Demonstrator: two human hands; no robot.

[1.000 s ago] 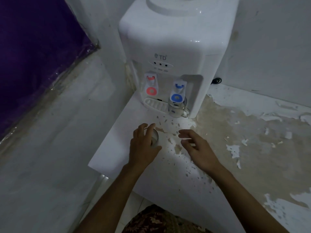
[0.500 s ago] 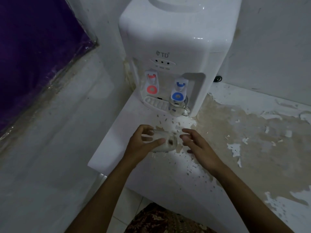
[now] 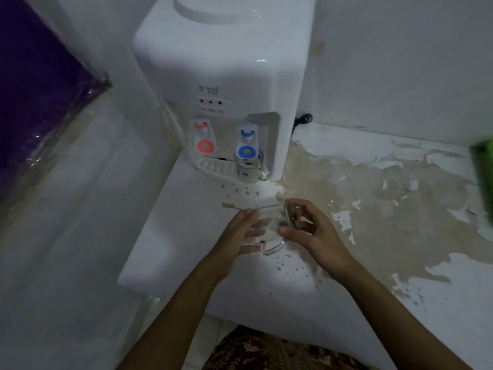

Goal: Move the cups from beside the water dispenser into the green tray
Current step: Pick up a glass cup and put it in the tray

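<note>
A clear glass cup (image 3: 270, 222) lies tilted on its side in the air just above the counter, between my two hands. My left hand (image 3: 237, 239) wraps its base end, fingers showing through the glass. My right hand (image 3: 317, 233) pinches the rim end with thumb and fingers. A second clear cup with a handle (image 3: 249, 166) stands on the drip grid under the blue tap of the white water dispenser (image 3: 226, 76). Only a sliver of the green tray (image 3: 484, 169) shows at the far right edge.
The white counter (image 3: 170, 222) has peeling, stained paint to the right of the dispenser. Its left and front edges drop off close to my hands. A black cable (image 3: 302, 120) runs behind the dispenser. A purple sheet (image 3: 32, 89) covers the wall at left.
My left hand lifted the cup off the counter, tipped it sideways and carried it right. My right hand came in and closed on its rim. The view swung right, bringing the green tray into sight.
</note>
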